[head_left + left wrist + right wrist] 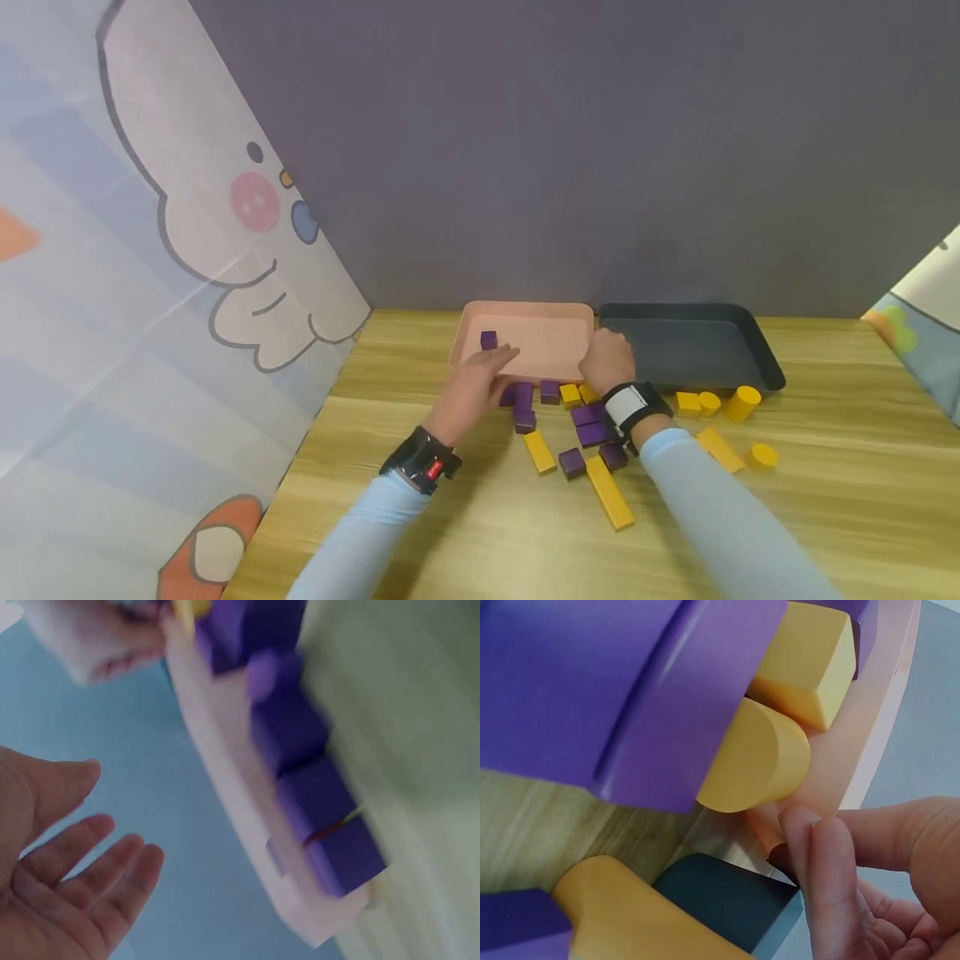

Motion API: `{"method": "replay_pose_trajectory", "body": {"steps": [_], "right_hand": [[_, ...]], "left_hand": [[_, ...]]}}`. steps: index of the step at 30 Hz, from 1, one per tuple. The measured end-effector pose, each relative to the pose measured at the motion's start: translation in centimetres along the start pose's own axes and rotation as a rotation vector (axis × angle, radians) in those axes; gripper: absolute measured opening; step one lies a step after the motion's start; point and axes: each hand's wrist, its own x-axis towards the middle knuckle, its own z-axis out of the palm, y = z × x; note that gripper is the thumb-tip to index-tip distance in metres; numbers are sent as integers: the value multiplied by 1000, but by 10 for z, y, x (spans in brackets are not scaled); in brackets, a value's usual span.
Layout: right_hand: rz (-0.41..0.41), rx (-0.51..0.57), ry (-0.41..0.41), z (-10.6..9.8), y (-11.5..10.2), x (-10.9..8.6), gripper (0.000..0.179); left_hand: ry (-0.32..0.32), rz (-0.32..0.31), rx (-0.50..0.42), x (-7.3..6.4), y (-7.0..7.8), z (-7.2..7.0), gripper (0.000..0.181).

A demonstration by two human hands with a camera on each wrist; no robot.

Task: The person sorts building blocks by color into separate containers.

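A pink tray [543, 337] stands against the back wall, with one small purple cube [488, 340] inside near its left end. My left hand [471, 390] hovers at the tray's front left, fingers extended and apart, holding nothing in the left wrist view. At the tray's front right corner, my right hand [609, 362] pinches the pink rim between thumb and finger. Just in front of that corner lie a yellow cube [810, 656] and a yellow half-round block [754, 761]. Purple blocks [523, 397] line the tray's front side.
To the right of the pink tray is a dark tray [675, 346]. Before it sit yellow cylinders [742, 403] and a yellow flat block [720, 450]. Below my wrists lie a long yellow block [610, 493], a shorter one [539, 452] and several purple blocks [572, 463].
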Motion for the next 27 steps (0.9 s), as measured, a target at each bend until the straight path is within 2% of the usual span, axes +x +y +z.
{"method": "replay_pose_trajectory", "body": {"steps": [2, 6, 10, 13, 18, 27], "right_hand": [[6, 5, 3, -1, 2, 0, 22], [18, 11, 7, -3, 1, -1, 24], [32, -5, -22, -3, -2, -2, 26], [35, -7, -37, -3, -3, -3, 26], [29, -4, -29, -4, -3, -4, 22], [36, 5, -29, -4, -5, -7, 22]], "left_hand": [[-69, 49, 24, -8, 7, 7, 49], [-205, 100, 100, -21, 16, 19, 49], [-276, 116, 187, -32, 19, 29, 43], [-294, 116, 229, -37, 20, 35, 41], [-287, 135, 261, -40, 19, 41, 38], [-253, 138, 264, -42, 16, 44, 33]]}}
